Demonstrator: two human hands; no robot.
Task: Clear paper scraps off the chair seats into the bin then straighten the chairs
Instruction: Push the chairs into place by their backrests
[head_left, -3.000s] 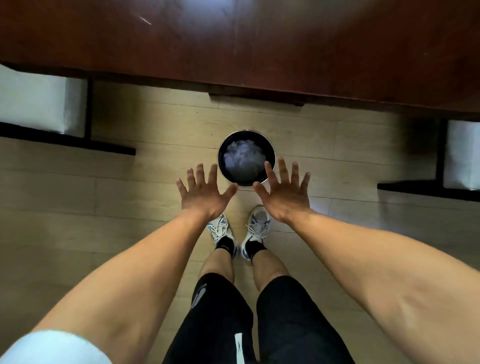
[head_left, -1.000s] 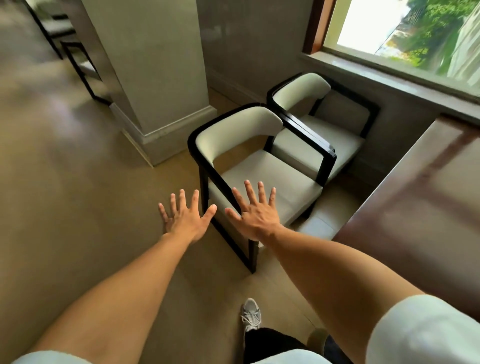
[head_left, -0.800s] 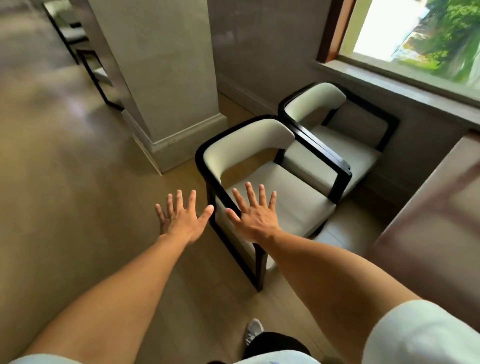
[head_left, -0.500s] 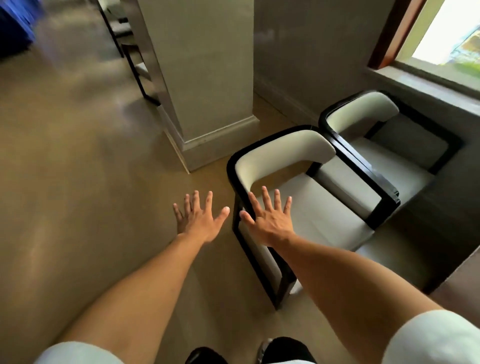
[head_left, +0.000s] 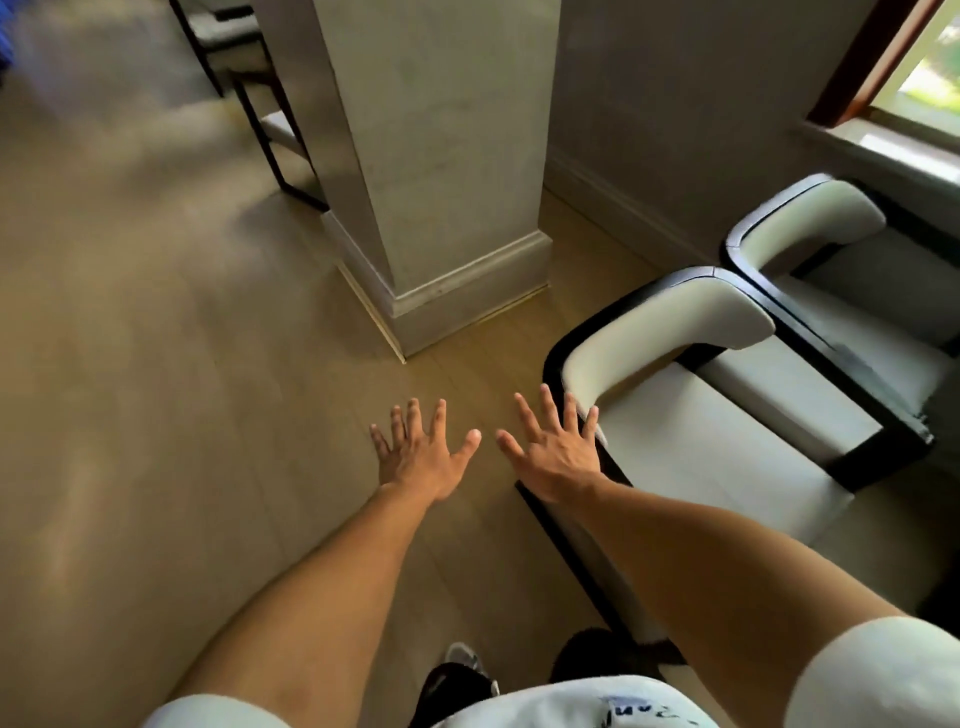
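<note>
— Hands?

— Both out flat, fingers spread, nothing held. My left hand (head_left: 423, 460) hangs over bare wood-plank floor (head_left: 156, 415). My right hand (head_left: 553, 452) is over the near corner of the nearest chair, a cream-cushioned armchair with a black frame (head_left: 701, 415); whether its fingertips (head_left: 589, 415) touch the curved backrest I can't tell.

— Which way does the chair lie from you?

— Ahead and to my right. Its seat runs away from my right fingers toward the right edge of view, backrest at the far-left end. Right hand is much the nearer; left is off to the side, clear of the frame.

— Scraps?

— None showing on that seat. Bin not in view. So I judge straightening is the step in hand.

— Neighbours?

— A second matching cream-and-black armchair (head_left: 841, 291) sits hard against the first on its far side, frames apparently touching. The square grey pillar with a moulded base (head_left: 441, 182) stands beyond the backrest, a floor gap between.

— Obstacles?

— The second chair blocks any shove rightward; my own legs stand close by the near frame.
</note>
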